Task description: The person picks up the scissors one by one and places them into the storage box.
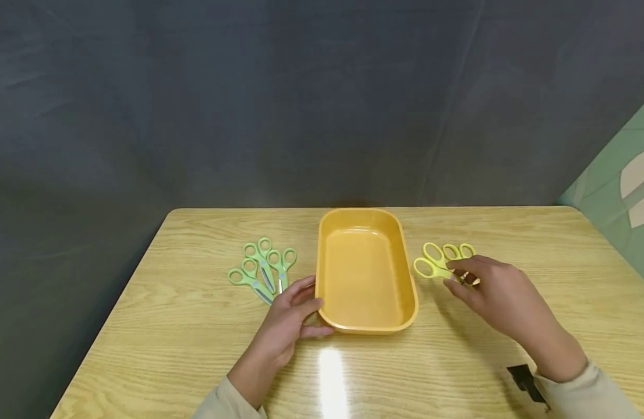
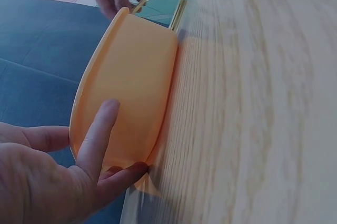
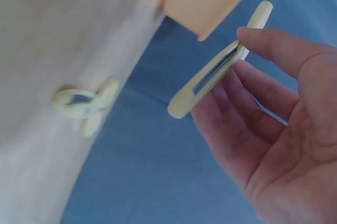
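Observation:
A deep orange-yellow plastic tray (image 1: 366, 329) stands in the middle of the table. My left hand (image 1: 287, 323) holds its near left corner, fingers against the outer wall, as the left wrist view also shows on the tray (image 2: 126, 71). To the right, my right hand (image 1: 497, 297) pinches yellow scissors (image 1: 432, 265) between thumb and fingers, handle loops pointing toward the tray. In the right wrist view these scissors (image 3: 210, 74) hang above the tabletop. A second pair of yellow scissors (image 1: 460, 250) lies on the table behind them, partly hidden by the hand.
Left of the tray lie three green scissors, one at the back (image 1: 259, 256), one nearer the tray (image 1: 282, 265) and one at the left (image 1: 248, 282). The wooden table (image 1: 144, 349) ends at a dark cloth (image 1: 301, 116). A small black object (image 1: 526, 381) shows by the right sleeve.

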The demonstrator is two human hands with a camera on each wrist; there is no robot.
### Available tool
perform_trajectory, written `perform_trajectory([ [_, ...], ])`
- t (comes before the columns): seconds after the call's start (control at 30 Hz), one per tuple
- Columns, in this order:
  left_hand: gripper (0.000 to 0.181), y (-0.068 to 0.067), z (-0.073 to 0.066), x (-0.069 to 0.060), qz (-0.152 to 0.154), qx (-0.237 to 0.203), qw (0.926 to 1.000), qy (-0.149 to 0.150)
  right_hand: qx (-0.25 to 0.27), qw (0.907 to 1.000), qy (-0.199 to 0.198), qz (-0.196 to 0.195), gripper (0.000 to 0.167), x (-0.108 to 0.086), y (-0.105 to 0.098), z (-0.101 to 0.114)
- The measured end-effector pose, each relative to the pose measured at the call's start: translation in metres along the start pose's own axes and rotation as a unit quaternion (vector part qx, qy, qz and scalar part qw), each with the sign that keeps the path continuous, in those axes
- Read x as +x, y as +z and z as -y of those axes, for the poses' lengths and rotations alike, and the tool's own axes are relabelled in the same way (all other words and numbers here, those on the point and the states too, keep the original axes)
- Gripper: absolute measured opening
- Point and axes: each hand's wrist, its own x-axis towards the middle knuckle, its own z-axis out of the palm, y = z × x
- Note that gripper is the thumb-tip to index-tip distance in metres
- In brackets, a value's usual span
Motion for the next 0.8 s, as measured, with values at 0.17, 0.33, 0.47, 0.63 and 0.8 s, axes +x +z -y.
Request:
perform_trajectory([
  [0.17,0.054,0.001,-0.001,-0.001,-0.01,0.002,0.9999,0.002,0.009,0.9999,-0.006,-0.006,0.026,0.009,-0.004,0.012],
  [0.33,0.053,0.005,-0.002,-0.001,-0.016,0.008,0.9998,0.007,0.016,0.9998,-0.012,-0.004,0.026,0.017,-0.007,0.024],
  [0.47,0.053,0.008,-0.002,-0.001,-0.016,0.012,0.9997,0.01,0.018,0.9998,-0.011,0.0,0.026,0.023,-0.012,0.03],
  [0.63,0.052,0.009,-0.002,-0.003,-0.015,0.017,0.9996,0.015,0.033,0.9994,-0.009,0.008,0.025,0.03,-0.012,0.04],
  [0.8,0.052,0.009,-0.001,-0.003,-0.013,0.018,0.9996,0.016,0.045,0.9985,-0.021,0.022,0.024,0.034,-0.009,0.052],
])
